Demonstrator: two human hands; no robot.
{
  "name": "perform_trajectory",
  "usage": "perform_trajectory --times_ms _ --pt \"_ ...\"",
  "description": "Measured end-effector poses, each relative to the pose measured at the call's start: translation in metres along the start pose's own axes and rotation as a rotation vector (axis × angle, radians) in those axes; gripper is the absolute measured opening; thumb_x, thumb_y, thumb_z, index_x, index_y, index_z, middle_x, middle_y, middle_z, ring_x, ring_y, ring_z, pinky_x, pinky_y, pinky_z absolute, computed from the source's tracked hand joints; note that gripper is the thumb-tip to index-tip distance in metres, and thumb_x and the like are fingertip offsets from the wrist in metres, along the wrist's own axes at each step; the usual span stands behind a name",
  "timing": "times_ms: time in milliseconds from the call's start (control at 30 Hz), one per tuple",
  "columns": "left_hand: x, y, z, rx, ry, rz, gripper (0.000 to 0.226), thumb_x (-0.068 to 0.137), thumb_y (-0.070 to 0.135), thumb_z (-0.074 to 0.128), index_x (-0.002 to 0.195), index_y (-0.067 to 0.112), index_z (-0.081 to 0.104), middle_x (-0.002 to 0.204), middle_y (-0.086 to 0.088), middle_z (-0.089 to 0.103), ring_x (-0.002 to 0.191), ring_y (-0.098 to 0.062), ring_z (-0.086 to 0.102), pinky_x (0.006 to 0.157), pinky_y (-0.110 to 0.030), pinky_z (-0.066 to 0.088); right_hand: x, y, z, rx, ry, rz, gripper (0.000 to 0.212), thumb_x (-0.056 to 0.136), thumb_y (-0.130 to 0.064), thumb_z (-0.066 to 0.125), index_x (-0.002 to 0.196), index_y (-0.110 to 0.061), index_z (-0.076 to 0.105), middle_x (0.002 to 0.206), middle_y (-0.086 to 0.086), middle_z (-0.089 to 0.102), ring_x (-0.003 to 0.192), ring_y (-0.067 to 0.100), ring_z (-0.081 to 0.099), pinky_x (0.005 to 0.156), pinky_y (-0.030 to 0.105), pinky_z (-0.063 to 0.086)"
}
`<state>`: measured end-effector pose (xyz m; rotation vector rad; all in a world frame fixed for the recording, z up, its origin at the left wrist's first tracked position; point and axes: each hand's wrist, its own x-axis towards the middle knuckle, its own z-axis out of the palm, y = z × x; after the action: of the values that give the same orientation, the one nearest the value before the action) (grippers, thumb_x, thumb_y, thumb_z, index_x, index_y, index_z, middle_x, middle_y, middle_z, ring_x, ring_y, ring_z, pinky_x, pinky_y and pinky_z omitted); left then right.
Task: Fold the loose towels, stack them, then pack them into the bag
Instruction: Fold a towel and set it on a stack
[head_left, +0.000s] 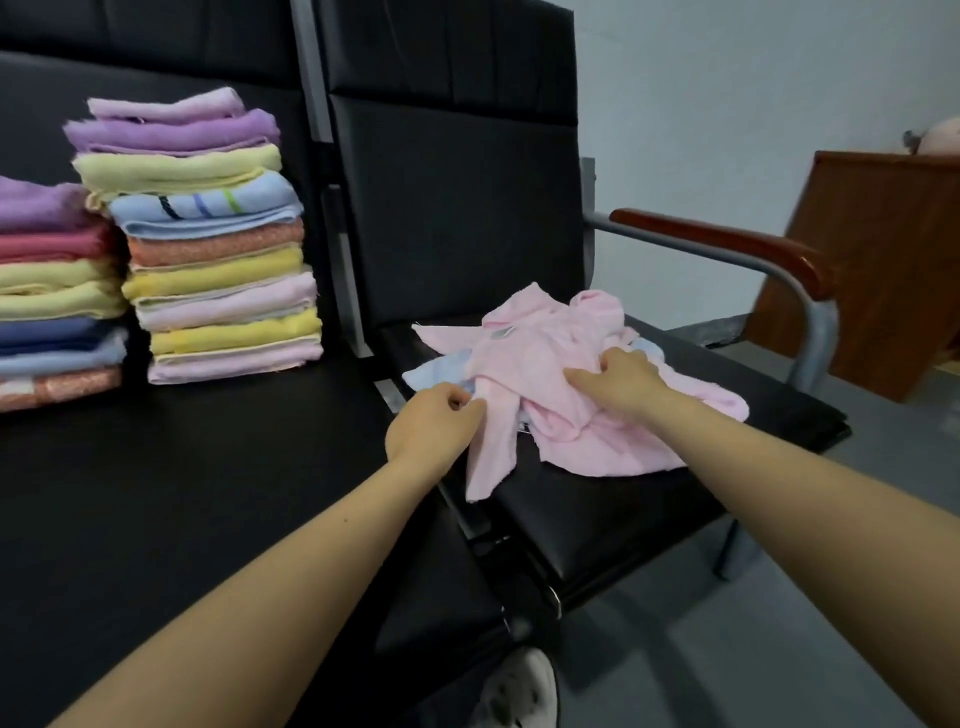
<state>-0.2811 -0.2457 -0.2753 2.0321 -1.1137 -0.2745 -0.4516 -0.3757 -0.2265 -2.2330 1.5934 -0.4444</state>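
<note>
A: From the head view, what are the hands doing?

B: The left hand (434, 423) is pinching a hanging edge of a loose pink towel (566, 395), fingers curled together on the cloth. The right hand (618, 384) is gripping the same crumpled heap from above, fingers bunched into the fabric.

A: Where is that heap lying?

B: On the black seat (597, 519) of the right-hand chair, reaching toward the seat's right edge below the wooden armrest (722, 241). A light blue towel (441, 371) is peeking out beneath the pink cloth at the left side. One pink strip is drooping near the gap between the two seats.

A: Any open room?

B: The near part of that seat is lying bare, and so is a wide stretch of the left seat (182, 493) in front of the stacks.

A: How many stacks?

B: Two. The taller stack (208, 239) is showing about ten folded towels; the shorter stack (57, 296) is running off the left border, so its count cannot be told. They are standing just beside each other. A white shoe (517, 691) is showing at the bottom.
</note>
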Motion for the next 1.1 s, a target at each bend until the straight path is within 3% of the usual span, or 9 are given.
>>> perform_trajectory --times_ms 133,333,433,500,533,600,733,967,1100 --pt "-0.002 0.0 -0.003 -0.011 -0.013 0.014 0.018 0.091 0.041 0.05 0.098 0.028 0.061 0.089 0.013 0.061 0.082 -0.012 0.058 0.064 -0.027 0.039 0.0 -0.011 -0.006 0.087 0.078 -0.068 0.03 0.1 -0.04 0.041 0.097 -0.015 0.056 0.104 0.008 0.06 0.093 0.025 0.049 0.074 0.03 0.036" --pt "-0.016 0.008 -0.021 -0.201 -0.058 -0.005 0.029 0.092 0.026 0.056 0.12 0.017 0.061 0.102 0.004 0.061 0.089 -0.011 0.056 0.075 -0.024 0.04 -0.016 -0.048 -0.064 0.379 0.273 -0.139 0.031 0.094 -0.022 0.048 0.064 -0.014 0.041 0.072 0.003 0.046 0.072 0.022 0.04 0.059 0.031 0.031" --pt "-0.03 0.014 -0.04 -0.314 -0.057 -0.052 0.027 0.093 0.022 0.054 0.119 0.014 0.059 0.087 0.004 0.059 0.077 -0.011 0.056 0.066 -0.024 0.041 -0.026 -0.073 -0.099 0.451 0.232 -0.092 0.017 0.092 -0.011 0.047 0.081 -0.01 0.06 0.087 0.01 0.059 0.079 0.024 0.046 0.061 0.029 0.035" --pt "-0.037 0.02 -0.055 -0.387 -0.046 -0.065 0.026 0.094 0.023 0.052 0.117 0.013 0.059 0.092 -0.002 0.062 0.084 -0.02 0.06 0.069 -0.026 0.042 -0.034 -0.091 -0.119 0.766 0.218 -0.037 0.026 0.095 -0.011 0.047 0.115 -0.003 0.061 0.111 0.018 0.063 0.084 0.023 0.05 0.068 0.029 0.042" --pt "-0.04 0.025 -0.063 -0.437 -0.042 -0.072 0.025 0.094 0.023 0.05 0.114 0.014 0.06 0.099 -0.007 0.064 0.089 -0.025 0.061 0.072 -0.027 0.042 -0.04 -0.099 -0.129 0.952 0.198 -0.03 0.028 0.096 -0.013 0.048 0.12 -0.004 0.059 0.107 0.017 0.064 0.082 0.023 0.053 0.068 0.029 0.045" --pt "-0.046 0.039 -0.085 -0.574 -0.033 -0.082 0.02 0.096 0.025 0.047 0.106 0.014 0.06 0.101 -0.008 0.061 0.084 -0.023 0.058 0.07 -0.028 0.043 -0.053 -0.118 -0.149 1.201 0.181 -0.025 0.02 0.096 -0.013 0.051 0.112 -0.005 0.06 0.09 0.008 0.063 0.084 0.023 0.06 0.076 0.031 0.051" --pt "-0.052 0.088 -0.146 -0.843 -0.012 -0.062 0.029 0.103 0.036 0.039 0.109 0.016 0.059 0.099 -0.004 0.061 0.079 -0.014 0.057 0.066 -0.029 0.046 -0.08 -0.178 -0.194 1.412 0.149 -0.139 0.019 0.094 -0.017 0.056 0.108 -0.005 0.061 0.102 0.011 0.067 0.101 0.028 0.065 0.093 0.04 0.053" --pt "-0.087 0.147 -0.266 -1.083 0.077 0.147 0.057 0.1 0.057 0.026 0.124 0.016 0.058 0.108 -0.007 0.067 0.099 -0.021 0.064 0.075 -0.033 0.055 -0.136 -0.292 -0.232 1.519 0.039 -0.417 0.016 0.089 -0.022 0.063 0.1 -0.011 0.064 0.101 0.009 0.069 0.097 0.026 0.066 0.09 0.039 0.055" --pt "-0.101 0.143 -0.329 -1.148 0.147 0.25 0.061 0.098 0.062 0.027 0.103 0.014 0.064 0.078 0.0 0.063 0.055 -0.011 0.058 0.048 -0.019 0.046 -0.175 -0.339 -0.219 1.454 -0.03 -0.52 0.013 0.09 -0.027 0.064 0.092 -0.014 0.065 0.097 0.007 0.07 0.097 0.025 0.066 0.092 0.041 0.054"
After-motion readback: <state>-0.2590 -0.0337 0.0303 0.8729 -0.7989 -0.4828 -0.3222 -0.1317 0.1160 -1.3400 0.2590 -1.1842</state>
